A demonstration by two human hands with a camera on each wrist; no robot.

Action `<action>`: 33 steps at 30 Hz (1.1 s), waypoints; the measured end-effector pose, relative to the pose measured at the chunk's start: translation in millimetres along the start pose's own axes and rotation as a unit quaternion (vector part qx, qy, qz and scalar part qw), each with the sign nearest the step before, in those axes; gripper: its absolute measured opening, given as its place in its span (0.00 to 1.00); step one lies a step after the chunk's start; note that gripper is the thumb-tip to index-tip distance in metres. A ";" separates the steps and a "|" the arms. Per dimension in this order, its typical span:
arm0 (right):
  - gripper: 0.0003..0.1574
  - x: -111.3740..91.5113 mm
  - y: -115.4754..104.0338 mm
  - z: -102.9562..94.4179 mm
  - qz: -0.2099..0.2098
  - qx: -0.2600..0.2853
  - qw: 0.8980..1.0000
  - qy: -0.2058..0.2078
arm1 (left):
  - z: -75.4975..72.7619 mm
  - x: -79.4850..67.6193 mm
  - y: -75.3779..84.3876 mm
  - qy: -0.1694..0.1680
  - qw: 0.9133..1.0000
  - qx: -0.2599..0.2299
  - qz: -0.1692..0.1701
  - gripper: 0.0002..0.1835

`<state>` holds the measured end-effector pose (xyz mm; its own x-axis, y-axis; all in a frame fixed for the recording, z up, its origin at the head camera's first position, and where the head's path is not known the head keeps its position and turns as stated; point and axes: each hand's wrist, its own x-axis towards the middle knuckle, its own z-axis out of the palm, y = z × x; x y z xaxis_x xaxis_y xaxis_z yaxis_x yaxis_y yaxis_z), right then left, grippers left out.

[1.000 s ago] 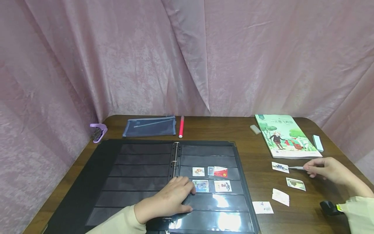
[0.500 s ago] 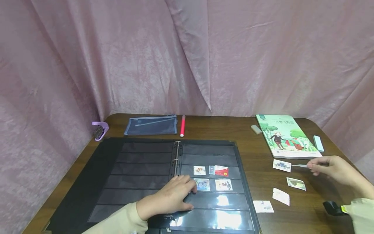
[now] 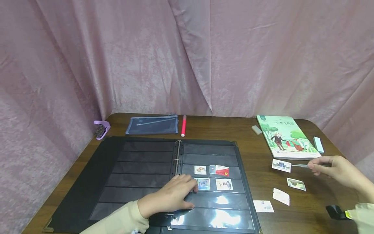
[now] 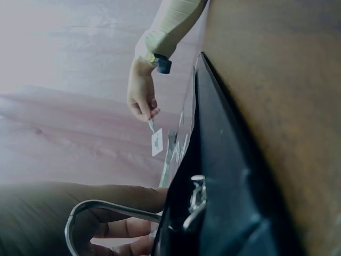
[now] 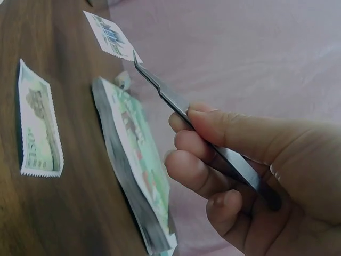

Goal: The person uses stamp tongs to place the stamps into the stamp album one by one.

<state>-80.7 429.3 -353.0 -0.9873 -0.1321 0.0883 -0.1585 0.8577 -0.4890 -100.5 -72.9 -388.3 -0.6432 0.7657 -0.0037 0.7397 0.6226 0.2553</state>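
Observation:
My right hand (image 3: 336,169) pinches metal tweezers (image 5: 171,98) between thumb and fingers. At their tip is a white-edged stamp (image 3: 281,165) with a blue building picture; the left wrist view shows this stamp (image 4: 156,143) held up in the air. My left hand (image 3: 172,195) rests on the open black stamp album (image 3: 146,179) near its ring binding, fingers relaxed. Clear strips on the album's right page hold several stamps, including a red one (image 3: 222,171) and a blue one (image 3: 203,184) partly beside my fingertips. A green landscape stamp (image 5: 40,122) lies on the table.
Two pale stamps, one (image 3: 281,196) by another (image 3: 263,206), lie right of the album. A green picture book (image 3: 287,136), an eraser (image 3: 256,130) and a white block (image 3: 318,144) stand behind. A blue pouch (image 3: 152,126), red marker (image 3: 183,126) and purple hole punch (image 3: 102,130) line the back left.
The stamp in the tweezers looks slightly higher, and my right hand has shifted a little to the right. My left hand stays on the album. The head view has shifted slightly.

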 end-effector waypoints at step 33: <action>0.07 3.2 -87.1 23.5 -0.103 0.043 0.993 -0.031 | 0.1 0.3 0.4 0.004 1.000 -0.002 0.001 0.20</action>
<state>-70.3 342.5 -330.6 -0.9320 -0.3336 0.1421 -0.3555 0.7639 -0.5385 -100.4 -72.4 -388.2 -0.6428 0.7660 0.0055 0.7408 0.6198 0.2589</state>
